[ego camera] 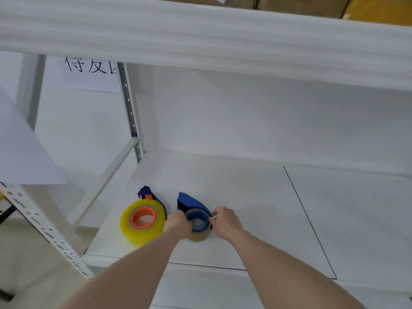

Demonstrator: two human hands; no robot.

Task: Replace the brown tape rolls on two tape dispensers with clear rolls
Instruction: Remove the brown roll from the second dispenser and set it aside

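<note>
Brown tape roll [199, 236] on blue plastic dispenser [191, 202], near left of white shelf [245, 197]. Left hand [177, 224] fingers and right hand [225, 220] fingers clamp roll. Risk: roll jams on blue core, dispenser drags into yellowish clear-roll dispenser [142, 221] just left.

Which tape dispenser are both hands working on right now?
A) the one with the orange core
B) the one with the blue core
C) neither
B: the left hand and right hand grip either side of the blue-core dispenser; the orange-core dispenser sits untouched beside it.
</note>
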